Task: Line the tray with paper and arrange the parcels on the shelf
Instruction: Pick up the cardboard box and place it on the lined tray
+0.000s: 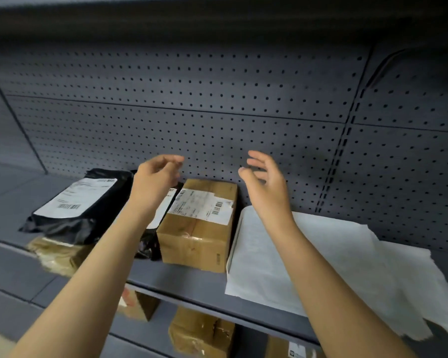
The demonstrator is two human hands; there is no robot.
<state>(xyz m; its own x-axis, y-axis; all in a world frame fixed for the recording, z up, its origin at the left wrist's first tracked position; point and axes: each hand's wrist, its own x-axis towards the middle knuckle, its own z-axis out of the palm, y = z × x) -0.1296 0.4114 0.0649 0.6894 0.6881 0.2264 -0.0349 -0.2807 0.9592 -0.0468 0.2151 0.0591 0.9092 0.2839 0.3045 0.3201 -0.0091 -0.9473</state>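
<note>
Two bare forearms reach up from the lower edge of the view — no sleeves, cuffs or gloves cover them as far as they show. The left hand [157, 180] and the right hand [265, 186] wear no rings, watch or wristband — nails short and unpainted, though slightly blurred.

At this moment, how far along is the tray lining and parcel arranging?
Done: white paper covers the tray and overhangs the shelf edge. A cardboard box and black mailer bag already sit on the shelf. In hand: nothing; left hand and right hand hover open. Left: boxes lower down, perhaps.
</note>
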